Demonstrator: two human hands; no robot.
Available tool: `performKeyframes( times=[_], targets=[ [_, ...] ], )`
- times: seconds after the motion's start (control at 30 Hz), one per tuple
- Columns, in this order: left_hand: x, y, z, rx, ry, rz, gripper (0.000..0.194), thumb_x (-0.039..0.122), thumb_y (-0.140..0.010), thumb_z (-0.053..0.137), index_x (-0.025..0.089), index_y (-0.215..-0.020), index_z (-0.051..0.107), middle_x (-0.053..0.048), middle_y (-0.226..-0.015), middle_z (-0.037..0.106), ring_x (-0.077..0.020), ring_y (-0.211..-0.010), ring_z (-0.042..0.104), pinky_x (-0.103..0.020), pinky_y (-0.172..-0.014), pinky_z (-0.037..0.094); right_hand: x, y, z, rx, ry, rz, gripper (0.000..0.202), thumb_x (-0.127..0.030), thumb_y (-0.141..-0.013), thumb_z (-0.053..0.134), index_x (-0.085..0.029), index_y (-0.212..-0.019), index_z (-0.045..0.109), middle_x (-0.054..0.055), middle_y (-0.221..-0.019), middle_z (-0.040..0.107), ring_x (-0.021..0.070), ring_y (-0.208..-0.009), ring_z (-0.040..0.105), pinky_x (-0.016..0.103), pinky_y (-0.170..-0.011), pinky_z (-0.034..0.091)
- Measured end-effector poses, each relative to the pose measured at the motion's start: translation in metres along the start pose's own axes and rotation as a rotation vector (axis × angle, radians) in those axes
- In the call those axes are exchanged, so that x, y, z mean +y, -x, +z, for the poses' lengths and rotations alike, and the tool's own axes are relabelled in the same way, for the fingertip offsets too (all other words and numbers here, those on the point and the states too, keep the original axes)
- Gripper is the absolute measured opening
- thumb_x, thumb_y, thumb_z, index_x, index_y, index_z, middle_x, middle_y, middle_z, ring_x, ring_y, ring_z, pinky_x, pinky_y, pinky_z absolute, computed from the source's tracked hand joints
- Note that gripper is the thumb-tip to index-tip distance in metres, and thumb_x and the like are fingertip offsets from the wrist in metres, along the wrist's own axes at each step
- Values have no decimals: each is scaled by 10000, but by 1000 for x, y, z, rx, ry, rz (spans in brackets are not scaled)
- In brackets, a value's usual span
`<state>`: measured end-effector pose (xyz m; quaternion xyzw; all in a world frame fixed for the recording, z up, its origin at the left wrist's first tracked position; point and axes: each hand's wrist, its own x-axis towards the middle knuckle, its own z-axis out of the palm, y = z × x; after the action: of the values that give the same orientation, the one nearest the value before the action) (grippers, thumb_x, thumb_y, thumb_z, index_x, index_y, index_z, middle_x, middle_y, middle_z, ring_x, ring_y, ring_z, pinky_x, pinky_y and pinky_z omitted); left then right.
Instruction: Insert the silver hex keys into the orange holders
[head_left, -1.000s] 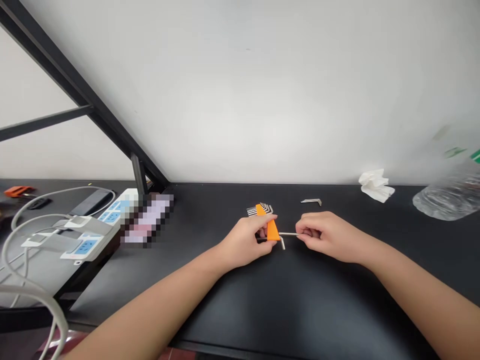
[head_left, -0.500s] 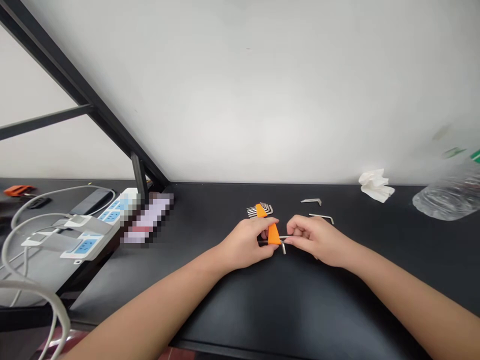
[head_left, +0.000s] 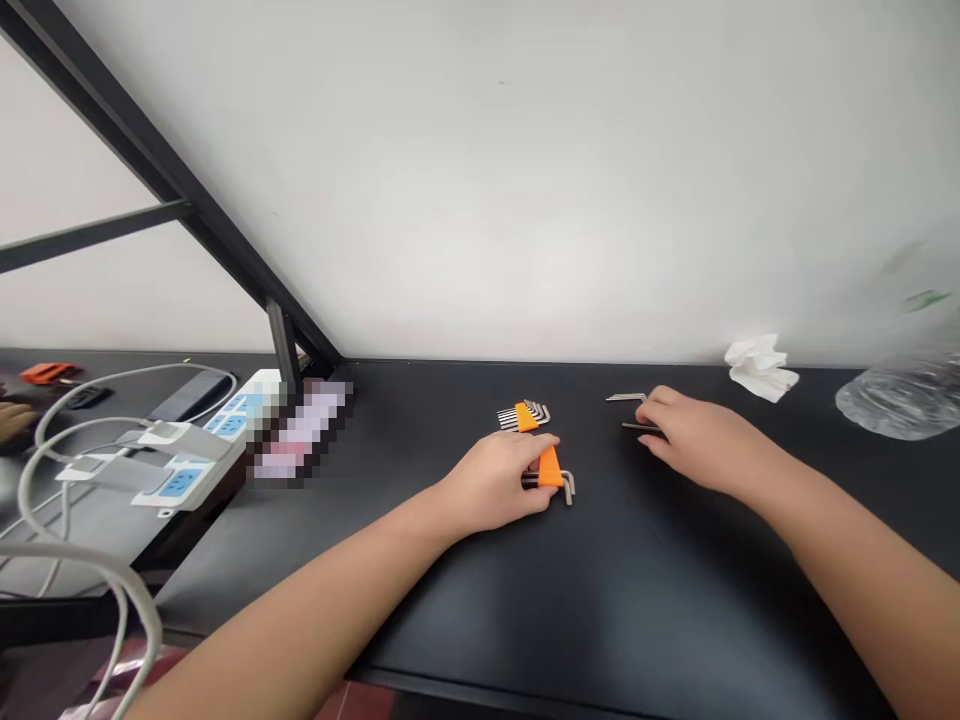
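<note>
My left hand (head_left: 499, 485) is closed on an orange hex key holder (head_left: 550, 468), thumb and fingers at its two ends. Two hex keys (head_left: 569, 485) sit in this holder, their short bent ends sticking out to the right. Farther right, my right hand (head_left: 694, 435) pinches the short-arm end of a loose hex key (head_left: 637, 427), whose long arm points left at table level. Just beyond these fingers lie thinner hex keys (head_left: 622, 397). Behind my left hand a second orange holder (head_left: 526, 416) rests on the table, filled with several hex keys in graded sizes.
A crumpled tissue (head_left: 761, 370) and a clear plastic bottle (head_left: 896, 400) stand at the back right by the wall. To the left are a blurred-out phone-like object (head_left: 304, 430), a power strip (head_left: 244, 415) with white cables, and a metal frame (head_left: 281, 340). Another person's hand (head_left: 13, 420) shows far left.
My right hand has left the holder, where a second hex key now sits, and moved right and away to the loose hex key. My left hand keeps its hold.
</note>
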<state>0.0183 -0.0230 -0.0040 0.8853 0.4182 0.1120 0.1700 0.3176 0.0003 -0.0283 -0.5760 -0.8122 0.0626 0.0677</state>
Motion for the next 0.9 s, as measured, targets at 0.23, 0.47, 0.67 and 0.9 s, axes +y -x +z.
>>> performKeyframes(
  times=[0.23, 0.47, 0.67, 0.9],
  targets=[
    [-1, -2, 1, 1, -87, 16, 555, 278, -862, 702, 151, -1395, 611, -91, -1128, 755, -251, -999, 728, -384, -962, 565, -22, 3, 0, -156, -161, -70, 119, -150, -843, 572, -212, -757, 517, 13, -818, 630, 152, -660, 551, 279, -566, 331],
    [-1, -1, 2, 56, 5, 41, 553, 245, -841, 716, 168, -1380, 612, -77, -1082, 760, -235, -973, 734, -358, -930, 585, -49, 8, 6, -145, -508, -316, 87, -175, -892, 542, -227, -828, 515, -12, -793, 606, 135, -648, 508, 264, -577, 345],
    [-3, 1, 5, 91, 34, 89, 555, 232, -844, 698, 172, -1387, 599, -80, -1108, 757, -221, -969, 730, -342, -923, 587, -50, 8, 8, -80, -543, -376, 121, -170, -920, 523, -220, -810, 525, -3, -803, 565, 128, -648, 479, 265, -594, 354],
    [0, 1, 5, 96, 33, 103, 553, 239, -847, 714, 177, -1385, 599, -67, -1054, 749, -213, -947, 723, -332, -894, 587, -45, 8, 5, -71, -549, -416, 216, -248, -1024, 458, -222, -874, 612, 27, -906, 598, 140, -711, 538, 278, -652, 413]
  ],
)
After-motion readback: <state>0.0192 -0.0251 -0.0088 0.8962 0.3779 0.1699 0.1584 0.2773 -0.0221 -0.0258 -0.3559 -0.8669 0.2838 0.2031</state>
